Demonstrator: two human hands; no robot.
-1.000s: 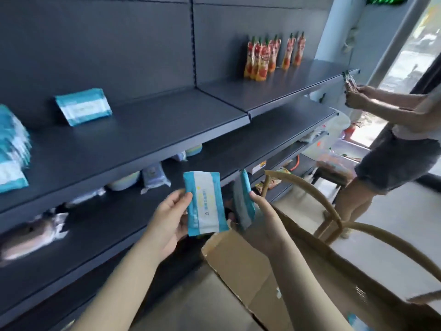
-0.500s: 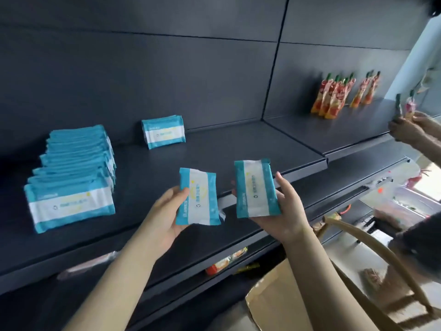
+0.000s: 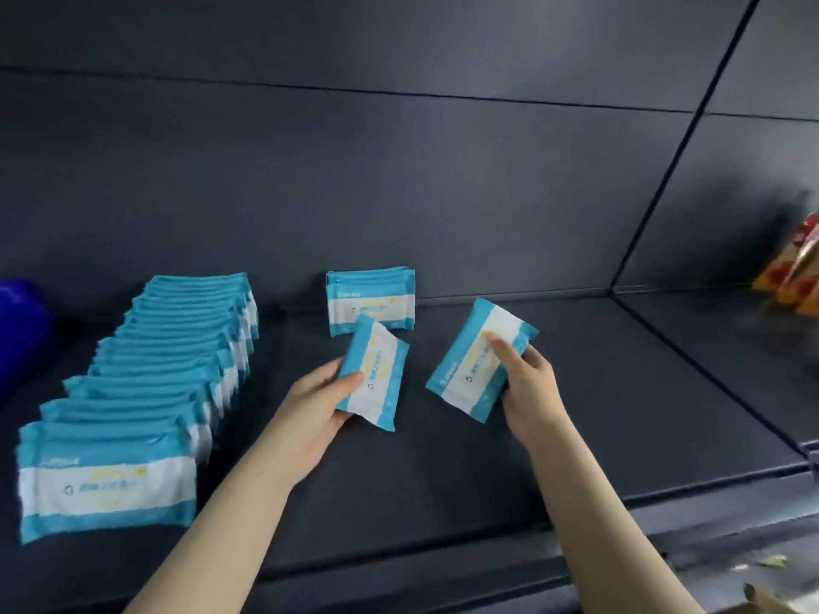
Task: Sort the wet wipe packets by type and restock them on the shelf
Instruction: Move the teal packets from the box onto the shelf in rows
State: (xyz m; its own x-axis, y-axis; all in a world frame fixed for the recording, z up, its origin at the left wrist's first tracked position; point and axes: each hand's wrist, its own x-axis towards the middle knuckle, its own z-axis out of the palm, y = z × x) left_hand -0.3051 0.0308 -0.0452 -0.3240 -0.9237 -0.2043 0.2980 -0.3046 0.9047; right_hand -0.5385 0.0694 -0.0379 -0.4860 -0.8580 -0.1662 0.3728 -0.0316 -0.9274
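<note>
Now a white-banded teal packet (image 3: 374, 378) is gripped by the left hand (image 3: 317, 401), a matching packet (image 3: 469, 370) by the right hand (image 3: 532, 392); print is blurred, unreadable.

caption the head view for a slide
Left hand grips one wipe packet, right hand a second packet, over the shelf beside a long packet row.

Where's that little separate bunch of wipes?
The small bunch stands mid head view by the back wall, right of the long row, behind the left hand's packet.
</note>
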